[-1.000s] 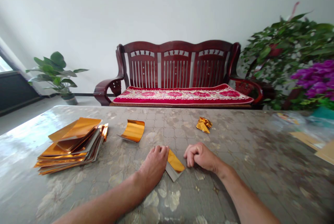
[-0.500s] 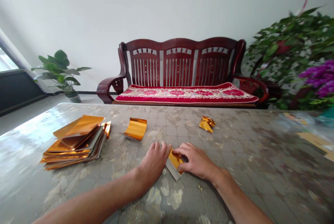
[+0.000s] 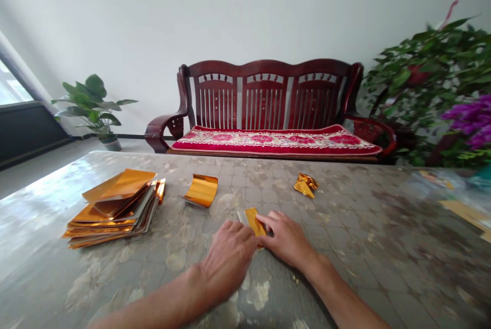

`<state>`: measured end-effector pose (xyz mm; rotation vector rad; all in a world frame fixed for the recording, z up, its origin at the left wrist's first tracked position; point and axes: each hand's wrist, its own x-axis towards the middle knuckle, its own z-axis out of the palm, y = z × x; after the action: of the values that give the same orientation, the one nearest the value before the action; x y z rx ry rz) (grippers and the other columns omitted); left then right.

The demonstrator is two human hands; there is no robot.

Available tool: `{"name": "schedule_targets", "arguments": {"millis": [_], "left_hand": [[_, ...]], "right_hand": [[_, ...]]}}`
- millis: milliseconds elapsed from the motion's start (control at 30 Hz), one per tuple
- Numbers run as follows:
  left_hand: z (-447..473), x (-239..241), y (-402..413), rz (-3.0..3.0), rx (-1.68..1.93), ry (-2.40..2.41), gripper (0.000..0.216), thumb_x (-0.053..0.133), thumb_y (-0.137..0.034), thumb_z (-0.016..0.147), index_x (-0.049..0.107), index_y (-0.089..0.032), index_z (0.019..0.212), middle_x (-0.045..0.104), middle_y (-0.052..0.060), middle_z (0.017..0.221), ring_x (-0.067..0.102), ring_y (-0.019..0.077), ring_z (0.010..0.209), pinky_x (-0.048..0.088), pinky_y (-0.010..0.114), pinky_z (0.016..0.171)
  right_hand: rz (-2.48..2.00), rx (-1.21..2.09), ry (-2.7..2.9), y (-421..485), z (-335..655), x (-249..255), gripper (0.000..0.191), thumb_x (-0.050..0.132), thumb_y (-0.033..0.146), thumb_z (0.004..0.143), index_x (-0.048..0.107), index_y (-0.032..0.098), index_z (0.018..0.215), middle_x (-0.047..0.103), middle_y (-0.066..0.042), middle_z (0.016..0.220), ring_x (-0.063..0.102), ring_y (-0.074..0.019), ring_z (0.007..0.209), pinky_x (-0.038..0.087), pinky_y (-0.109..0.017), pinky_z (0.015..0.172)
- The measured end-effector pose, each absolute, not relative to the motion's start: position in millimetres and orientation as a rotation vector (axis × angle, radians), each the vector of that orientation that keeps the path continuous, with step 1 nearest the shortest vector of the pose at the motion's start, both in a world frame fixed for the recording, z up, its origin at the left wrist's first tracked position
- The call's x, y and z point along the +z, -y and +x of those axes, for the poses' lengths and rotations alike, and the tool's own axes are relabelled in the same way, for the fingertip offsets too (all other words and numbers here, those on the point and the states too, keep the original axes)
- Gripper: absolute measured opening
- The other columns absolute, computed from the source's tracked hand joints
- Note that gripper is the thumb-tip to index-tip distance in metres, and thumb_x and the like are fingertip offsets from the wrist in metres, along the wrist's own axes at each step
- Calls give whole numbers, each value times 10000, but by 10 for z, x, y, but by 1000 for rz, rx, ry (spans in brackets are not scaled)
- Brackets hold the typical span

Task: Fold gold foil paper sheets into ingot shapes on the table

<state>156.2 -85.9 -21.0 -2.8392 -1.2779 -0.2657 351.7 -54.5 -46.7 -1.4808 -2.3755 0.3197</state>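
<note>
A small sheet of gold foil paper (image 3: 255, 220), folded so that a pale grey strip shows along its left side, lies on the table in front of me. My left hand (image 3: 233, 247) presses on its near left part with bent fingers, which hide that end of the sheet. From the right, my right hand (image 3: 287, 237) pinches the sheet's right edge, thumb and forefinger touching it. Beyond my hands are a curled gold sheet (image 3: 201, 191) and a folded, crumpled-looking gold foil piece (image 3: 306, 184).
A loose stack of gold foil paper (image 3: 115, 211) stands on the patterned table (image 3: 330, 288) at the left. Clear plastic and brown card (image 3: 466, 215) lie at the right edge. Behind the table are a wooden bench (image 3: 264, 99) and potted plants (image 3: 94, 106).
My left hand has moved from the sheet's far left side toward me, down to its near end. The pale strip now shows at the far left. My right hand still holds the right edge.
</note>
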Motion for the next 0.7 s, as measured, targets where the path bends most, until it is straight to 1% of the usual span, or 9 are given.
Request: {"name": "schedule_targets", "arguments": {"millis": [100,200,267,333,367,433,500,600,700], "left_hand": [[1625,-323,952,-2807,-197,1258,90,544,-192,947,619,-203,994,660,21,919,588,220,847,428,357,737],[1604,-387,886,-2795,-200,1218,69,554,-207,951,614,-205,986,662,21,944,584,217,871,423,359,751],[1546,-412,809,-2814,-254,1179,71,558,-236,955,621,-216,982,669,16,946,585,211,897,423,358,779],[1473,-430,735,-2844,-341,1112,103,551,-252,961,629,-236,1027,682,9,981,581,209,988,419,365,854],[1438,-437,704,-2854,-393,1078,123,548,-242,961,633,-250,1050,687,3,1011,565,210,1066,401,376,924],[1381,-442,657,-2865,-473,1031,170,556,-203,944,639,-276,1073,690,-15,1075,511,216,1202,309,423,1068],[1356,-441,629,-2864,-510,1021,189,579,-195,914,646,-283,1067,687,-22,1112,473,231,1262,208,472,1141],[1376,-453,608,-2839,-512,1002,131,587,-252,912,647,-250,1029,691,5,1070,488,248,1248,163,501,1161],[1414,-492,585,-2777,-487,978,85,556,-244,943,632,-206,950,688,24,973,547,238,1155,208,482,1147]], "right_hand": [[-1504,292,2350,535,3498,-496,332,587,354,908,657,272,1222,643,-30,895,587,-191,870,382,-272,713],[-1471,350,2357,499,3548,-506,296,487,287,960,683,272,1182,662,-37,918,606,-189,925,409,-272,760],[-1413,432,2379,472,3610,-497,302,471,263,962,698,281,1160,664,-29,928,613,-178,930,425,-265,783],[-1343,505,2410,455,3676,-479,312,507,234,932,694,284,1177,655,-23,954,615,-165,921,439,-254,797],[-1310,527,2425,450,3705,-469,333,537,213,905,687,284,1194,647,-20,971,613,-161,918,444,-250,804],[-1253,538,2451,447,3744,-454,383,594,183,853,676,289,1212,630,-17,1013,605,-157,934,450,-249,827],[-1220,513,2457,445,3755,-449,381,636,185,833,684,300,1193,620,-14,1060,590,-164,979,449,-262,863],[-1191,446,2449,435,3732,-459,324,682,209,834,706,305,1143,626,-10,1097,565,-181,1036,442,-289,902],[-1154,385,2457,420,3708,-472,279,692,231,850,717,300,1119,645,-11,1097,552,-192,1040,442,-312,912]]}}
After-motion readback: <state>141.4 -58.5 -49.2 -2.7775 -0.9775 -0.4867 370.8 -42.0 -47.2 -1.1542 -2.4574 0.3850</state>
